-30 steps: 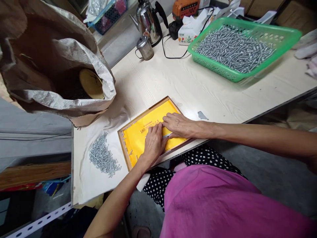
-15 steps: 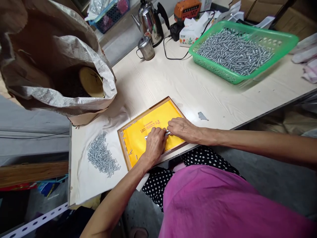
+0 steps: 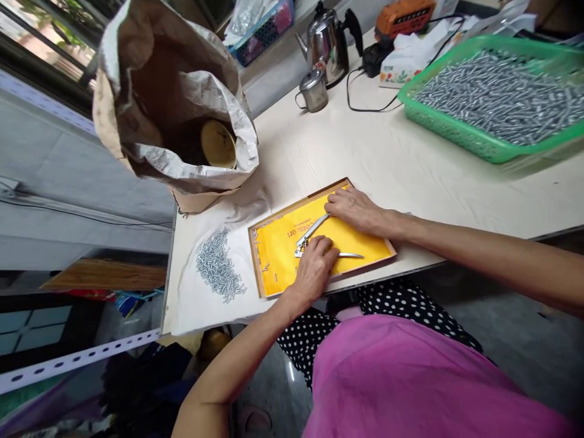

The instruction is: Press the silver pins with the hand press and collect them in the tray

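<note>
Spring-loaded metal pliers (image 3: 314, 227) lie spread apart over a yellow printed sheet (image 3: 278, 258) that lines a shallow brown tray (image 3: 256, 261). My left hand (image 3: 314, 267) curls its fingers over the lower handle, close to the jaws. At the tip of the upper handle, my right hand (image 3: 356, 210) is closed on it. What the jaws hold, if anything, is too small to make out. Several small metal pins (image 3: 265, 267) lie along the tray's left side. Left of the tray, a heap of similar pins (image 3: 219, 267) rests on a white cloth (image 3: 189, 307).
A large paper sack (image 3: 214, 194) with a yellow scoop (image 3: 219, 144) inside stands behind the heap. A green basket (image 3: 456, 128) of metal pins sits at the right. A kettle (image 3: 326, 42), a metal cup (image 3: 314, 91) and a tissue box (image 3: 396, 72) stand at the back.
The pliers' handles have come apart from nearly closed to wide open. My right hand has moved up and away from my left. The view has shifted leftward.
</note>
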Demonstrator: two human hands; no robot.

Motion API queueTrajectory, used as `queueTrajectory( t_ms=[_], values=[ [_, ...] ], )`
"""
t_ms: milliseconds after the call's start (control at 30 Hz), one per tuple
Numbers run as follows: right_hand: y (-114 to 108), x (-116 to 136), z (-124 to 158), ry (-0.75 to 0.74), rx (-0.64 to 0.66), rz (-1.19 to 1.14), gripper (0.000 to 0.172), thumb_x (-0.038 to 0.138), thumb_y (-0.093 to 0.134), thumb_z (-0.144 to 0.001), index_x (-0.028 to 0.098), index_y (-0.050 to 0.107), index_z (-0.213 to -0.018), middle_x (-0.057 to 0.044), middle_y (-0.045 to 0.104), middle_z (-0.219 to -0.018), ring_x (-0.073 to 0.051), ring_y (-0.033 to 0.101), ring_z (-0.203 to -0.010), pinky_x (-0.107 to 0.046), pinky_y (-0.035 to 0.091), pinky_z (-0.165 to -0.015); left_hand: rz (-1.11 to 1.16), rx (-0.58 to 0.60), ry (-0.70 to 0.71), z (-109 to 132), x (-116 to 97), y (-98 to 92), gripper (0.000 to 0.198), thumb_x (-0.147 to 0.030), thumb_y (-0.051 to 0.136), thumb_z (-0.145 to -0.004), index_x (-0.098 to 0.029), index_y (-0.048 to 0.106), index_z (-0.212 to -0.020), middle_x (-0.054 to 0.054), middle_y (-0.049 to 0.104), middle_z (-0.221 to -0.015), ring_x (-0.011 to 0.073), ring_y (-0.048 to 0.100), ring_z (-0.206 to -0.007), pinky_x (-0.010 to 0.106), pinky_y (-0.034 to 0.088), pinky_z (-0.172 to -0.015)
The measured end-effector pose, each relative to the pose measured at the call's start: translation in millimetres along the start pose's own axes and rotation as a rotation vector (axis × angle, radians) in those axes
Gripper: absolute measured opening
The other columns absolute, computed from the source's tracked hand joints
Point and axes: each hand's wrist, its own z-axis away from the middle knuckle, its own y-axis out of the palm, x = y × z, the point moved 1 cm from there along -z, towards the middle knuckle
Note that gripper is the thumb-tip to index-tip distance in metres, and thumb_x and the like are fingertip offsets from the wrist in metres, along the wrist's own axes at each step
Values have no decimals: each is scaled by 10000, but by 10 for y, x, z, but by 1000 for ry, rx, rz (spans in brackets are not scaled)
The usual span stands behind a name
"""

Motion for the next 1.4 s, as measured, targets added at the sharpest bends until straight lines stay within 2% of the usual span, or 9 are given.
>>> queueTrajectory(
  t_ms=[167, 267, 367, 533, 700, 833, 1100, 1233, 1400],
  values=[
    [-135, 238, 313, -15, -53, -123, 208, 286, 501, -1015, 173, 663, -952, -106, 647, -971, -236, 520, -906, -342, 328, -759, -17, -188, -327, 288, 200, -242, 194, -275, 575, -999, -179, 733, -1054, 121, 659, -1073, 241, 594, -1000, 384, 519, -882],
    [-153, 407, 528, -86, -13, -222, 244, 406, 587, -991, 175, 660, -964, -87, 642, -955, -229, 537, -895, -336, 335, -763, -53, -77, -572, 449, 374, -329, 234, -333, 642, -959, -165, 736, -827, 89, 654, -870, 243, 580, -891, 366, 479, -817],
    [-64, 544, 621, -83, 60, -263, 214, 392, 652, -957, 179, 660, -970, -70, 641, -931, -220, 550, -853, -336, 329, -744, -42, 111, -693, 484, 458, -333, 291, -405, 697, -911, -174, 715, -735, 82, 658, -831, 255, 586, -898, 350, 451, -782],
    [92, 637, 598, -22, 98, -306, 80, 252, 620, -971, 180, 641, -947, -61, 640, -899, -207, 562, -830, -331, 336, -732, -30, 283, -724, 484, 474, -403, 122, -276, 675, -914, -189, 720, -841, 71, 703, -919, 242, 612, -943, 325, 442, -782],
    [108, 631, 605, -20, 97, -308, 62, 238, 609, -970, 183, 625, -946, -59, 645, -904, -210, 572, -834, -331, 353, -736, -92, 188, -769, 510, 392, -503, 165, -283, 619, -955, -180, 719, -874, 88, 700, -954, 237, 621, -972, 318, 449, -792],
    [128, 623, 642, -24, 54, -317, 72, 238, 576, -978, 192, 622, -948, -59, 648, -898, -212, 575, -829, -333, 356, -733, 82, 298, -774, 371, 275, -434, 275, -422, 720, -880, -187, 717, -739, 58, 704, -834, 211, 635, -858, 299, 441, -745],
    [248, 603, 679, -43, -4, -382, 162, 295, 516, -1005, 199, 619, -925, -65, 645, -895, -221, 596, -836, -339, 381, -738, -30, 452, -805, 421, 394, -477, 168, -238, 614, -871, -176, 757, -807, 83, 725, -936, 227, 652, -935, 293, 454, -738],
    [253, 608, 678, -41, -3, -400, 192, 314, 496, -1013, 199, 622, -926, -70, 646, -892, -224, 603, -834, -348, 395, -741, -113, 309, -830, 635, 556, -583, 185, -248, 588, -912, -172, 756, -931, 97, 700, -986, 236, 646, -968, 303, 478, -773],
    [241, 610, 667, -40, 2, -397, 166, 290, 515, -1002, 199, 627, -921, -68, 648, -886, -227, 608, -827, -350, 397, -733, -397, 18, -965, 907, 1234, -821, 315, -281, 470, -1000, -161, 748, -1085, 166, 661, -1114, 312, 590, -1098, 383, 476, -827]
  ],
)
